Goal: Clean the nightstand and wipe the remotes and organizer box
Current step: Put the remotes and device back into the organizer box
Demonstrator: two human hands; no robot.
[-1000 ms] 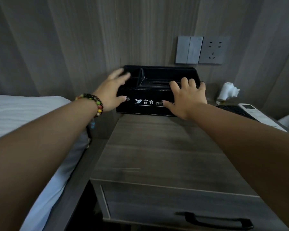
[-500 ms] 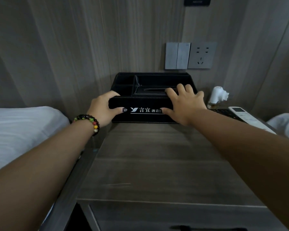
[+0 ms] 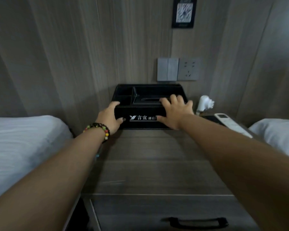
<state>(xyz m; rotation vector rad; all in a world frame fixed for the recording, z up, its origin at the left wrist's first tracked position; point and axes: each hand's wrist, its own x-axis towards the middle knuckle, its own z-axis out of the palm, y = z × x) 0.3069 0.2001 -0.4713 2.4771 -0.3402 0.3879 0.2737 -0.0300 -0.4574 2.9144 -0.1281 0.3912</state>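
Gripping the organizer box (image 3: 146, 112) from both ends: left hand (image 3: 109, 118) curled round the front left corner, thumb on the front face beside the printed logo, fingers over the rim; right hand (image 3: 173, 112) clamped on the front right part, fingers spread over the top edge and reaching toward the tissue-slot cover, thumb pressed on the front face. Both hands closed on the box, nothing else held. Two-handed hold likely because the box is wide and open-topped; a hand at each end should keep it level and stop it twisting if it is lifted or dragged. Box sits at the back of the nightstand (image 3: 150, 164), close to the wall panel, directly under the switch and socket plate (image 3: 178, 69); whether it touches the wall cannot be told. Long axis runs left to right, parallel to the wall; logo face points toward the person, open compartments face up, small divided cells at the left end. Outward: white remote (image 3: 233, 125) and dark remote (image 3: 213, 119) lie side by side at the right rear of the top, near a small white object (image 3: 205, 103). Beaded bracelet (image 3: 100, 130) on left wrist. Beds with white linen flank the stand. No cloth visible, so wiping appears not yet underway.
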